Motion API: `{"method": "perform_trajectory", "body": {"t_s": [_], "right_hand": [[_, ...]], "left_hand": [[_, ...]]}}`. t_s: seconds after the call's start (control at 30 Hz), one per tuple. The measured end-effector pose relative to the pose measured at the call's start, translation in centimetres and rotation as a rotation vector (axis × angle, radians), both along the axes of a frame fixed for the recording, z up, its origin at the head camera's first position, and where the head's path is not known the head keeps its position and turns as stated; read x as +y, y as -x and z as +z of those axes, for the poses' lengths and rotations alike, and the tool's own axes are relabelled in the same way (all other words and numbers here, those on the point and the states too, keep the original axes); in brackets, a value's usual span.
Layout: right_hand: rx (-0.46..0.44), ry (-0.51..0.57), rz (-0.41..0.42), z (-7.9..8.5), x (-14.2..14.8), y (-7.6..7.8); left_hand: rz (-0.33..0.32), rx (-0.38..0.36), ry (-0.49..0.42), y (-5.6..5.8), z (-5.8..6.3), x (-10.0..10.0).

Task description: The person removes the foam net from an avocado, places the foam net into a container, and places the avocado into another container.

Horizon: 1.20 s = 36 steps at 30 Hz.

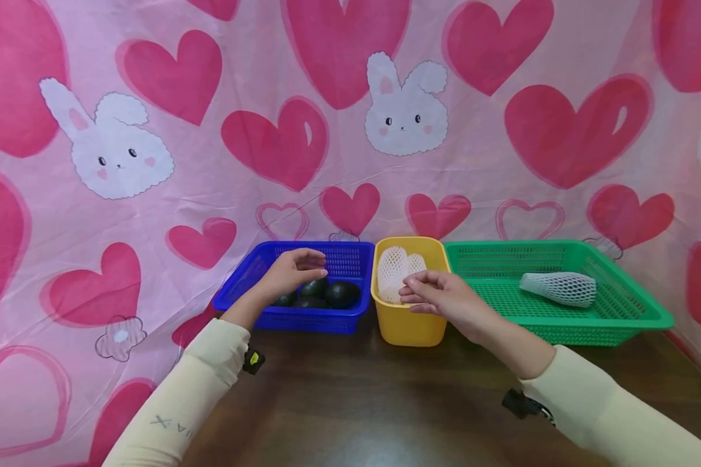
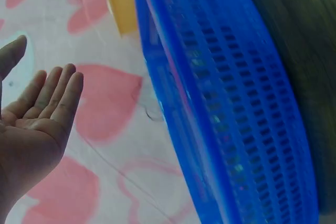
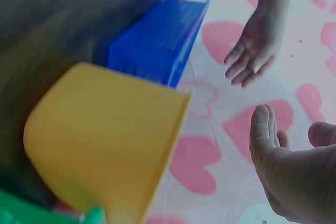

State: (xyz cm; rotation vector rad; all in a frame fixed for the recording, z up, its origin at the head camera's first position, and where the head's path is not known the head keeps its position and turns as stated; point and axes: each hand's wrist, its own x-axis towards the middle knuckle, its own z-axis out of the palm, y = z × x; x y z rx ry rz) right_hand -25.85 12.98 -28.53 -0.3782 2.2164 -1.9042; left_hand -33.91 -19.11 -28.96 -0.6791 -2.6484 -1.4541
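Observation:
My left hand (image 1: 295, 269) hovers over the blue basket (image 1: 309, 320), its fingers relaxed and holding nothing. Below it, several dark avocados (image 1: 343, 294) lie in that basket. Over the front of the yellow bin (image 1: 411, 327) hangs my right hand (image 1: 444, 297), fingers loosely bent, nothing in them. White foam net sleeves (image 1: 392, 269) stand inside the bin, partly hidden by the right hand. In the left wrist view the left hand (image 2: 39, 124) shows an empty palm. Both hands appear in the right wrist view, the right hand (image 3: 289, 166) nearer, apart from each other.
To the right stands a green basket (image 1: 566, 331) with one item in a white foam net (image 1: 561, 288) lying in it. The three containers stand side by side on a dark wooden table (image 1: 350, 395), against a pink heart-patterned cloth (image 1: 339, 168).

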Motion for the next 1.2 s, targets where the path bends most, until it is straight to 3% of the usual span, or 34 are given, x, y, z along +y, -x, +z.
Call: {"method": "perform_trajectory", "body": {"t_s": [0.2, 0.53, 0.73, 0.93, 1.2], "right_hand": [[0.068, -0.082, -0.045, 1.1, 3.2, 0.1], [0.268, -0.328, -0.171, 2.0, 9.1, 0.2], [0.348, -0.502, -0.255, 1.4, 12.8, 0.9], [0.394, -0.57, -0.309, 0.5, 15.4, 2.1], [0.41, -0.688, -0.363, -1.5, 19.1, 4.2]], "left_hand": [[-0.048, -0.008, -0.046, -1.3, 0.2, 2.5], [-0.077, -0.063, -0.178, -3.6, -1.4, 8.1], [-0.12, -0.129, -0.205, -4.7, -2.4, 11.6], [-0.139, -0.211, -0.268, -5.6, -3.7, 14.6], [-0.208, -0.305, -0.244, -6.3, -6.0, 18.2]]}}
